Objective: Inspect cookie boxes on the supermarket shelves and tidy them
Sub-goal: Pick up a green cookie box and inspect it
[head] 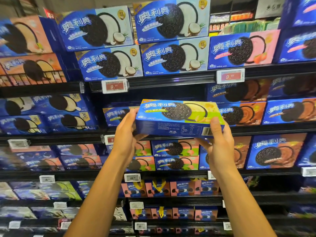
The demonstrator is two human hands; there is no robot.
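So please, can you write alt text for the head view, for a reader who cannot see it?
Two hands, left hand and right hand, hold a blue and green cookie box by its ends in front of supermarket shelves filled with stacked cookie boxes, with price tags on the edges.

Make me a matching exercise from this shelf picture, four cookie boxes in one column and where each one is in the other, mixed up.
Things:
1. blue cardboard cookie box with a green panel
2. blue cookie box with a pink strawberry panel
3. blue cookie box with a coconut picture
4. blue cookie box with an orange-brown panel

Places:
A. top shelf, upper box of a stack
B. gripped by left hand and right hand
C. third shelf down, far right
D. top shelf, right of the coconut stacks

Pairs: 1-B, 2-D, 3-A, 4-C
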